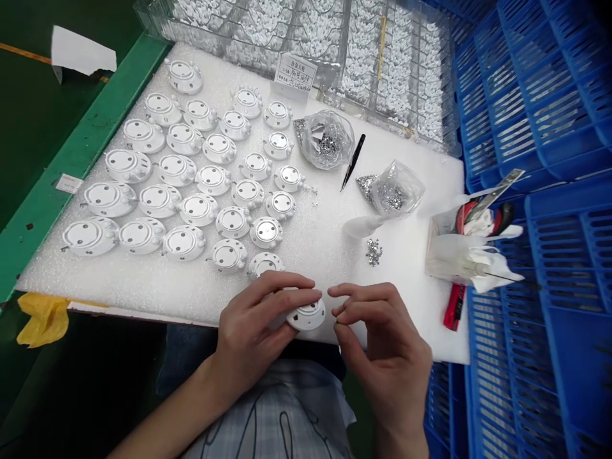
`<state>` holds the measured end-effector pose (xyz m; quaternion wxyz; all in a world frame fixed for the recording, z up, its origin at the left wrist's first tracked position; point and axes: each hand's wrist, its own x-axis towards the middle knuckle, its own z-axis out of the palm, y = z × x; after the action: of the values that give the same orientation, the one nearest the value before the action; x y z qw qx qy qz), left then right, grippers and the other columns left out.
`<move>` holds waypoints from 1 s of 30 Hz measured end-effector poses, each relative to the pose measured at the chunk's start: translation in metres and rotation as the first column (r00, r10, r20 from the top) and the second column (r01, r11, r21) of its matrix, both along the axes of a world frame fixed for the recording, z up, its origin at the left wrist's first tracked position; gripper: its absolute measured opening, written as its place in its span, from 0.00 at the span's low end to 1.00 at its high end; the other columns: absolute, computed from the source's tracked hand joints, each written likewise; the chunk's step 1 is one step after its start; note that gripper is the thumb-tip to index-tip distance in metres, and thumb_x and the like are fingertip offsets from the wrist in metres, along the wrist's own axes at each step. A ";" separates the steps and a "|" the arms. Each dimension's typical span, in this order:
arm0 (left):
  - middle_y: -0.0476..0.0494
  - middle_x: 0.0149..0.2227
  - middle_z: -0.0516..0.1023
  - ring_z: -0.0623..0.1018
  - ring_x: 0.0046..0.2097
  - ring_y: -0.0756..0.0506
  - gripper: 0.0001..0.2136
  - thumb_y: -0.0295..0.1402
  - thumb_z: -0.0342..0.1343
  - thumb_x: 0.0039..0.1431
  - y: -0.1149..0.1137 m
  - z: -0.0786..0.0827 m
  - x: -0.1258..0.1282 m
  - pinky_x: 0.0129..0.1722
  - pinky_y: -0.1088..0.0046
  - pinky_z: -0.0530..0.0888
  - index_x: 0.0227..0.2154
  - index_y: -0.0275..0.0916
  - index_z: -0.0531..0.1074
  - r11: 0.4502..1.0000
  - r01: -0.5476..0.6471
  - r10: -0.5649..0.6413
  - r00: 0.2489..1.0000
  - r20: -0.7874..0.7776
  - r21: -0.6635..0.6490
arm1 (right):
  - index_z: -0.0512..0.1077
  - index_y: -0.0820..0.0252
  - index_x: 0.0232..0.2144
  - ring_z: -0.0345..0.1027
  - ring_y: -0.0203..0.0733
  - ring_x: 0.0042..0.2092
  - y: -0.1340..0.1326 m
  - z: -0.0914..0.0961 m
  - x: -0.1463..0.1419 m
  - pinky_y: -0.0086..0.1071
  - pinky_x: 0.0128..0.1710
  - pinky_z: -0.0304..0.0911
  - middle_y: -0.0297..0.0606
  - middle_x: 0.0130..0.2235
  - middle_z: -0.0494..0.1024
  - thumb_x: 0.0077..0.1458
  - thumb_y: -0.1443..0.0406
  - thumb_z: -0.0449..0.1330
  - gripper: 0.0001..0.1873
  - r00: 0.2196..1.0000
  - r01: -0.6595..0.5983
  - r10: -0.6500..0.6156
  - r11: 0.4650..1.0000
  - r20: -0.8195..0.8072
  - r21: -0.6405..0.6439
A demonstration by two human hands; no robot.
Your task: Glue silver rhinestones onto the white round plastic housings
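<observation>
Near the front edge of the foam-covered table, my left hand (258, 319) grips a small white disc-shaped part (307, 317) with dark spots on its face, fingers over its top and thumb below. Just right of it, my right hand (387, 331) is closed in a pinch, thumb against index finger, apart from the disc. Whatever sits between those fingertips is too small to name. Rows of similar white disc parts (198, 209) cover the left half of the foam. A small pile of shiny metal bits (373, 252) lies beyond my right hand.
Two clear bags of tiny metal pieces (326, 141) and black tweezers (354, 162) lie farther back. A clear tray of white parts (306, 32) and a handwritten card (295, 71) stand behind. At right are a tool holder (442, 255), a red cutter (453, 307) and blue crates (540, 115).
</observation>
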<state>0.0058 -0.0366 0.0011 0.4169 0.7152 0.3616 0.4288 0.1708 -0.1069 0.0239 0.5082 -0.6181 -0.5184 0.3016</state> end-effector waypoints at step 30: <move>0.37 0.40 0.84 0.82 0.43 0.43 0.09 0.23 0.52 0.72 0.001 -0.028 0.006 0.38 0.67 0.79 0.46 0.29 0.77 0.873 0.056 0.011 0.991 -0.133 0.485 | 0.72 0.54 0.34 0.75 0.32 0.48 0.005 0.003 0.004 0.26 0.50 0.70 0.30 0.40 0.75 0.56 0.75 0.62 0.10 0.942 -0.117 0.162 0.980 0.295 -0.163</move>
<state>0.0121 -0.0353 -0.0266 0.2032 0.8281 0.2603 0.4530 0.1751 -0.1019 0.0264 0.3531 -0.6538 -0.6105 0.2739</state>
